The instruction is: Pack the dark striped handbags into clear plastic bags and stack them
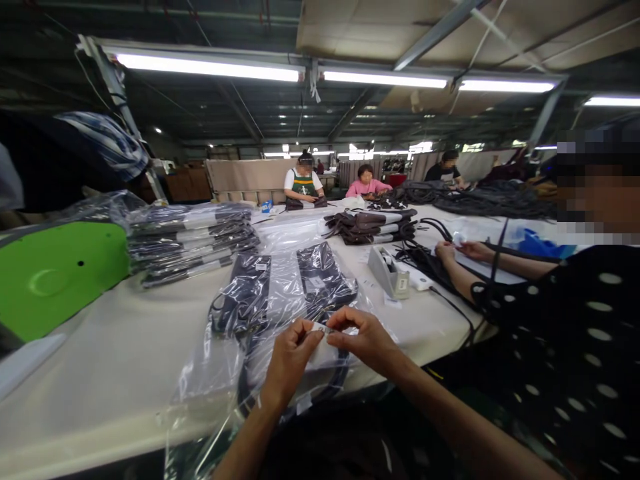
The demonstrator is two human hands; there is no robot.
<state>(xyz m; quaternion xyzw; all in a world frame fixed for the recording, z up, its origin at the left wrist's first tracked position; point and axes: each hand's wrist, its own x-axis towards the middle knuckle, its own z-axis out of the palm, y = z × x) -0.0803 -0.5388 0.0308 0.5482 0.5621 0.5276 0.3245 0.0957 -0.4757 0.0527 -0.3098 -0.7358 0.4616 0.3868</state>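
Our L hand (290, 357) & R hand (367, 340) meet fingertip to fingertip, each closed in a narrow pinch on the small whitish strip (320, 327) held between them; tape or label, we can't tell which. Right under & just beyond the hands lies a clear crinkled plastic bag (280, 293) w/ dark fabric pieces & black straps inside. It sits flat on the off-white table (115, 347), its near end drooping over the edge below our wrists. Beyond the R hand, a bit to its right, stands a grey tape dispenser (387, 272), w/ a tangle of black cords (420, 259) just beside it. Further right of the R hand, a co-worker in a black dotted sleeve (575, 320) has both hands (445, 252) on the table by those cords. Well beyond both our hands is a pile of dark brown folded pieces (370, 225). Beyond the L hand & to its left there's a stack of bagged dark items (190, 243). Further left again sits a bright green moulded plastic part (55, 280). Other people sit far beyond, at the table's far end.
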